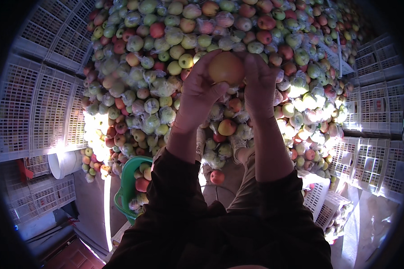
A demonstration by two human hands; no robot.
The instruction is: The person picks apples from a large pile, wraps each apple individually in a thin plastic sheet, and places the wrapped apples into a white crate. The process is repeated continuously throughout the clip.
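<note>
Before me lies a large heap of red, green and yellow apples (227, 127), many wrapped in thin clear plastic. My left hand (202, 82) holds an orange-yellow apple (226, 68) above the heap, its thumb across the lower side of the fruit. At the apple's right side is my right hand (258, 80), fingers up and curled close to it; whether they press on the fruit is hard to tell in the shade. The held apple shows no plastic on the side I see.
A green plastic basket (119, 201) with apples stands left of my legs. White plastic crates (37, 107) of fruit are stacked at the left, more crates (373, 107) at the right. A white bucket (57, 166) lies by the left stack. One red apple (217, 177) rests between my feet.
</note>
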